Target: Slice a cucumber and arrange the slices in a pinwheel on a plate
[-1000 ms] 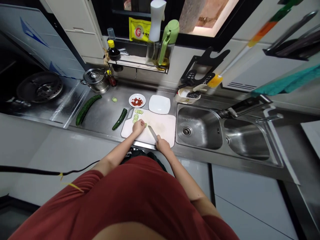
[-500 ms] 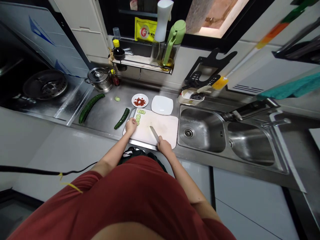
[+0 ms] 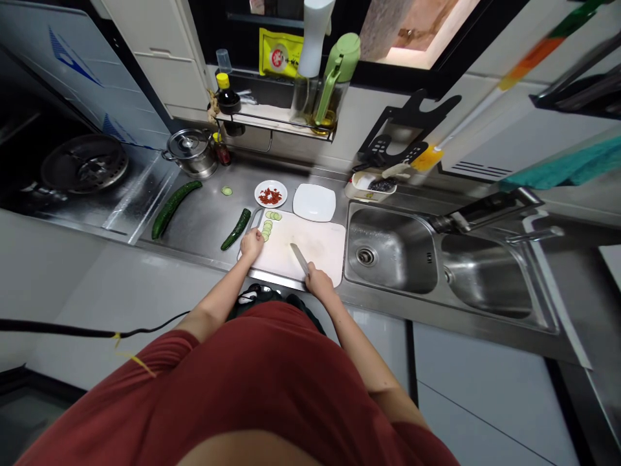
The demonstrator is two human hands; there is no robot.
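Head view: right hand grips a knife; just beyond the left hand, its hold unclear, cucumber slices look slippery, best held by edges.

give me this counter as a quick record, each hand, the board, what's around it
cutting board: white, cucumber slices toward its left end
left hand: beside the slices, grip unclear
right hand: holding a knife by its handle
left of board: two cucumbers, one longer, one shorter
behind board: round plate with red pieces, white dish
right of board: metal sink
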